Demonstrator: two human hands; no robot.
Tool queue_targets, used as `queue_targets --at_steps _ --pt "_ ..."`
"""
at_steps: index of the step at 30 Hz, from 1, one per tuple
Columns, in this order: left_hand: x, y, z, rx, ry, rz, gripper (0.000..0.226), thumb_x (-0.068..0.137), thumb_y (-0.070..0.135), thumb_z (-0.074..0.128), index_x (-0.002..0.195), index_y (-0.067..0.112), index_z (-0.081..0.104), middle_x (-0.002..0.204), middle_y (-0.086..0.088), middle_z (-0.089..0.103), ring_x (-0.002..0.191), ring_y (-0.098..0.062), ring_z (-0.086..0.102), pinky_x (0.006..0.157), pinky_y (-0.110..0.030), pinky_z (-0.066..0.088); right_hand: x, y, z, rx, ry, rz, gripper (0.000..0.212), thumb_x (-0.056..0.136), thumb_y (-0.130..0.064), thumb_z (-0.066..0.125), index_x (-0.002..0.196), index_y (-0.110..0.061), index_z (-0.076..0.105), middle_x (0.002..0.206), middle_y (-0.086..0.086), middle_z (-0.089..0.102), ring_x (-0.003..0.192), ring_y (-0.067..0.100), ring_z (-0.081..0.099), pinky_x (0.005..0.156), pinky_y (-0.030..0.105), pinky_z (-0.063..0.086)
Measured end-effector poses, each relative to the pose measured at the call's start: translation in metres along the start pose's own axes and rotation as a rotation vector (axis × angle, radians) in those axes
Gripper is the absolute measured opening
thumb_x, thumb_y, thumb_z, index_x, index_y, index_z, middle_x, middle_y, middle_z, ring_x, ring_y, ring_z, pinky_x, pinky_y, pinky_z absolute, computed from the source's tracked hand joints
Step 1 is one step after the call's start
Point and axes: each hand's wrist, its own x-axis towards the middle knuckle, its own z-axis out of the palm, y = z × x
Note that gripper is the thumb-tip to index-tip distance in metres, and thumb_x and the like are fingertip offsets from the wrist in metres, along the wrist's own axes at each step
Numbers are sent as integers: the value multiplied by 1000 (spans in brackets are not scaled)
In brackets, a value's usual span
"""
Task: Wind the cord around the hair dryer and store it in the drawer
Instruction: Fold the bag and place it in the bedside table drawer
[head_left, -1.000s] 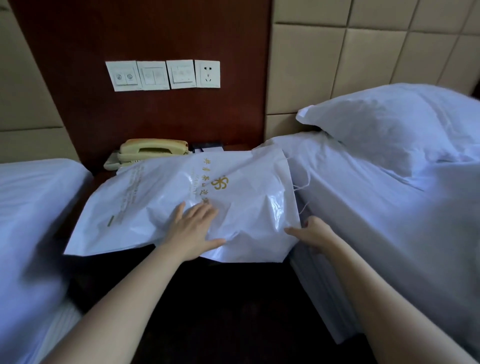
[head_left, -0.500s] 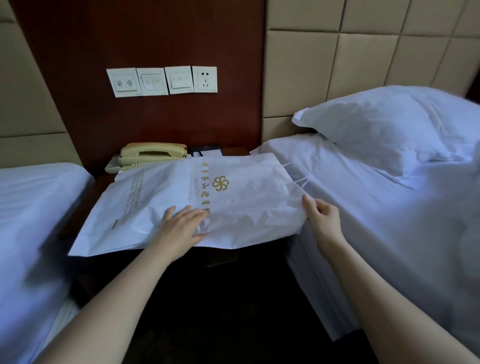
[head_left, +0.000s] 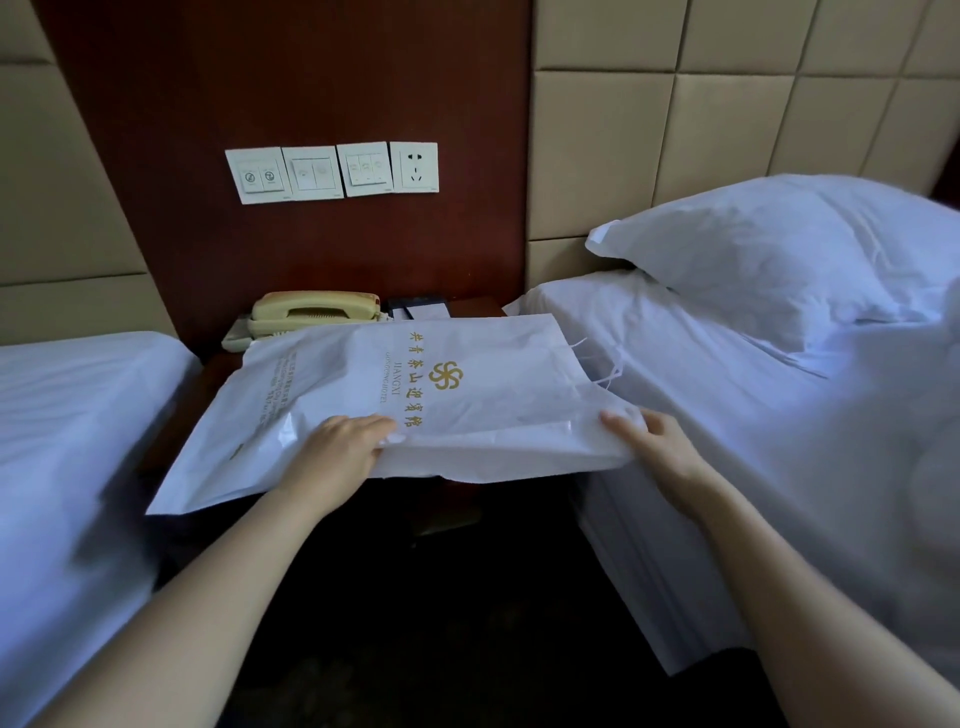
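**2 hands gripping bag at bedside**

A person's left hand (head_left: 340, 449) is gripping the near edge of a white bag (head_left: 467, 395) lying on the nightstand (head_left: 475, 305), while the right hand (head_left: 662, 454) is pinching its right corner. Where the hair dryer is cannot be told.

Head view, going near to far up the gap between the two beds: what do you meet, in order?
left hand → white plastic bag → beige telephone → row of wall switches
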Motion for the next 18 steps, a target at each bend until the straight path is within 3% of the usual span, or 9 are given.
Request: queue_targets --at_steps 1,2,3,5,9,13,18 --pt "2 1 -2 -25 -25 -54 26 85 -1 47 100 9 66 96 -9 69 85 -38 61 65 -34 45 -5 0 -6 95 -155 75 8 84 -20 66 88 -13 69 85 -9 74 80 7 67 67 12 50" --pt "3 1 -4 -37 -57 -99 23 88 2 48 102 10 64 98 -10 69 89 -37 60 70 -37 48 -8 1 -12 110 -251 120 17 82 -18 66 98 -11 69 98 -4 74 91 8 68 76 15 52" --pt "5 2 -5 -35 -87 -133 21 89 5 48 103 10 63 98 -11 68 92 -37 60 73 -39 49 -10 1 -15 71 -287 123 20 83 -16 66 102 -9 69 103 -1 73 97 9 68 83 18 52" --pt "8 3 -5 -19 -122 -180 19 92 11 47 105 11 61 100 -14 68 94 -37 59 75 -40 48 -9 3 -19 -1 -188 77 16 89 -15 60 98 -6 70 100 1 74 94 9 68 87 21 50" --pt "10 6 -6 8 -137 -172 20 93 18 47 109 12 58 105 -11 69 98 -35 61 76 -40 49 -7 -3 -10 -14 70 -84 21 94 -10 52 80 -12 68 65 -15 70 63 -5 62 62 12 47" --pt "11 9 -10 144 -135 -168 28 91 9 43 115 15 54 100 -9 68 93 -34 62 72 -38 47 -4 -9 2 -72 283 -187 36 94 -5 50 62 -20 56 37 -22 47 39 -9 41 44 6 32" --pt "11 7 -16 268 -148 -195 32 87 2 41 114 14 53 93 -10 66 88 -32 61 64 -35 40 1 4 -5 -160 384 -105 34 92 -16 55 58 -16 49 44 -15 34 41 2 28 46 22 23"
